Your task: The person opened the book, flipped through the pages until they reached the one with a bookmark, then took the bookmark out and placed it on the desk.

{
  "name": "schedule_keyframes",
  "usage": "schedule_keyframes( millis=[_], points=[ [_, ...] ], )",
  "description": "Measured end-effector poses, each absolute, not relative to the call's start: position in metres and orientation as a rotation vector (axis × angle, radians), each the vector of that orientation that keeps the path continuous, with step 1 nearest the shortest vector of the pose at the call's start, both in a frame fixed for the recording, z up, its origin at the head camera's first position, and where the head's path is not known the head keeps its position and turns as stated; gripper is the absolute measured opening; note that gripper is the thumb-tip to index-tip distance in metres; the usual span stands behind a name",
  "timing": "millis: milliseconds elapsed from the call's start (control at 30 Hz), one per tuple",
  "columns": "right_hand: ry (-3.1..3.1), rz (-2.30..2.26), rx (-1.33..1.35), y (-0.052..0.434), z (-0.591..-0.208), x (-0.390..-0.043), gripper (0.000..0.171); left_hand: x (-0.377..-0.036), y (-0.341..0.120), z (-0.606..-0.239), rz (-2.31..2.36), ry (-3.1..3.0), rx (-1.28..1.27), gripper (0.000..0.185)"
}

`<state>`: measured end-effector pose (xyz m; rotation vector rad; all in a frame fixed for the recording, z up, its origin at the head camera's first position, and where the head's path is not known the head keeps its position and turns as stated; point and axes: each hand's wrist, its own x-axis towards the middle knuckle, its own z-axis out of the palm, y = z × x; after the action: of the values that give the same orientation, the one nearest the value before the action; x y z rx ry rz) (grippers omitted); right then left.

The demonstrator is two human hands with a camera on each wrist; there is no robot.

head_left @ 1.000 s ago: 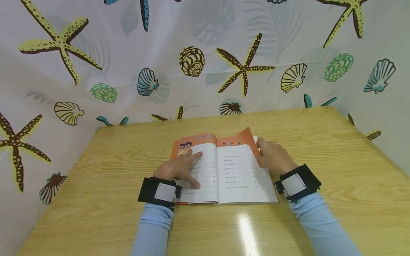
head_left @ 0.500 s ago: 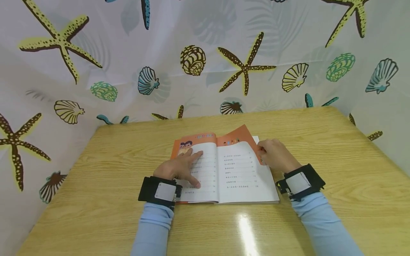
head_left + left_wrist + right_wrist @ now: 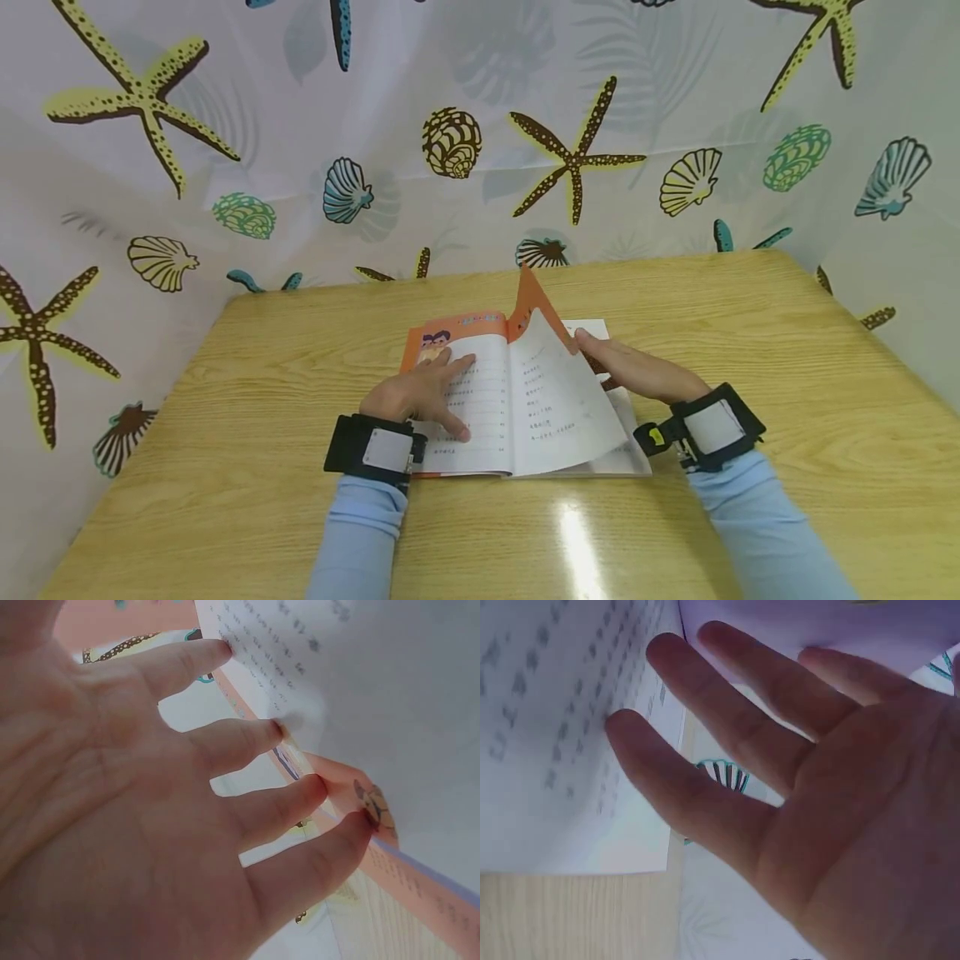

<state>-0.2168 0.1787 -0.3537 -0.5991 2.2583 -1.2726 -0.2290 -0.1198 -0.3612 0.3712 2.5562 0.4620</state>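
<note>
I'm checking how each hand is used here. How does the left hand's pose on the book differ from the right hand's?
The left hand lies flat on the left page, fingers spread, pressing it down; the right hand reaches under the lifted right page with straight fingers, raising it. The left page lies flat; the right page stands tilted off the book. Both wear a black wrist strap and a light blue sleeve.

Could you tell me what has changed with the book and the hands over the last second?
The right hand has slid under the right-hand page and lifted it toward the spine. The left hand still presses flat on the left page, and the book hasn't moved on the table.
</note>
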Motion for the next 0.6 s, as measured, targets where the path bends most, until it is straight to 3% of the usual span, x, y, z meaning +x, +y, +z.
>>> schedule_keyframes(
  millis=[300,600],
  points=[
    [2.338,-0.949,-0.822,0.148,-0.359,-0.206,0.064,-0.229,-0.120,-0.363,0.452,2.555,0.381,0.111],
    [2.461,-0.645,-0.927,0.132,-0.367,-0.200,0.072,-0.229,-0.121,-0.364,0.423,2.572,0.481,0.112]
  ],
)
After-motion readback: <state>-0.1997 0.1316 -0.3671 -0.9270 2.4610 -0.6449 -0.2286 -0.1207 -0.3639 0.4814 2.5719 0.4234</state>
